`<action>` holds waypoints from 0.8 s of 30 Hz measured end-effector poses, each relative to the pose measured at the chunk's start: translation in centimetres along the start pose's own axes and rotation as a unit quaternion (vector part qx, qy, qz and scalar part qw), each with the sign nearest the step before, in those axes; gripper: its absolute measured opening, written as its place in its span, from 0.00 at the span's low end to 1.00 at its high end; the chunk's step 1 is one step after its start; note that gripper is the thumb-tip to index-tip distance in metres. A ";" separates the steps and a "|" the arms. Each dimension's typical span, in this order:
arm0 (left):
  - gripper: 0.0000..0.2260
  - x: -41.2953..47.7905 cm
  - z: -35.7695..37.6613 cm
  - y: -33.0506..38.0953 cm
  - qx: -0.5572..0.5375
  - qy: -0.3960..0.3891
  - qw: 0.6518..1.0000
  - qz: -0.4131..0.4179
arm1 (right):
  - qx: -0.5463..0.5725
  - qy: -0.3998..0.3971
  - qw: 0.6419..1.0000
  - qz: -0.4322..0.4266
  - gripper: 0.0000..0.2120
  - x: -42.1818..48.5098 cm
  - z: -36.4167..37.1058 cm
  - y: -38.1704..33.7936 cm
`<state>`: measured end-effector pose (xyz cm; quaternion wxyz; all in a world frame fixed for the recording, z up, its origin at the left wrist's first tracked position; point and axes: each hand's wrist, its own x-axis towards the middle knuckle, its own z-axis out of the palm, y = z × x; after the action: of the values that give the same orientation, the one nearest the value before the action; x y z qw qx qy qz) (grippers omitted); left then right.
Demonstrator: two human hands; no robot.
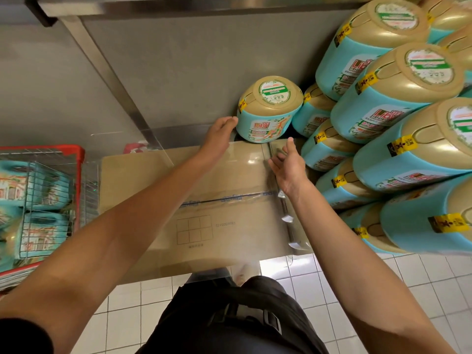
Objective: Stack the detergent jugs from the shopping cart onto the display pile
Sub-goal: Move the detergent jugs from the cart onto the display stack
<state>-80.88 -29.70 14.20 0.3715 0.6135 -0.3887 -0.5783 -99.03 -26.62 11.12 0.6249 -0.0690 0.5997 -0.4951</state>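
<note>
Head view: 1 detergent jug [269,111] stands upright at the far edge of a cardboard box [204,195], its gold cap end toward the camera, so its long axis runs straight up from the box top. It sits against the metal wall [191,60] and just left of the display pile [396,123], close to the nearest piled jug; whether they touch I cannot tell.

The left hand [221,129] is the nearer of the 2: its fingers are loosely bent, their tips touching the jug's left side, not wrapped round it. The right hand [287,167] hangs apart from the jug, below and to its right, palm turned inward, fingers spread and holding nothing.

The jug therefore lies ahead, between both hands. Any nudge toward the pile would likely come from the left hand pushing rightward.

More jugs [43,185] wait in the shopping cart [79,154] at far left, well apart from the hands.
</note>
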 end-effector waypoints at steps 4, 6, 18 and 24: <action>0.08 -3.6 -1.6 -3.3 -0.009 -0.007 1.000 -0.015 | -0.003 -0.024 1.000 -0.003 0.18 -4.2 -1.6 2.5; 0.08 -5.8 -2.4 -5.4 -0.013 -0.018 1.000 -0.016 | -0.014 -0.041 0.999 0.001 0.13 -6.2 -2.7 4.0; 0.16 -22.4 -7.0 -15.7 -0.011 0.011 0.999 -0.040 | -0.134 -0.085 0.987 -0.025 0.19 -15.6 -10.7 11.7; 0.14 -32.7 -6.7 -20.7 -0.054 0.090 0.994 -0.029 | -0.199 -0.136 0.970 -0.027 0.12 -19.5 -15.3 14.3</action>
<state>-74.16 8.74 9.61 0.4209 0.6532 -0.3034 -0.5514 -99.81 1.96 10.48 0.6611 -0.2748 0.5932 -0.3681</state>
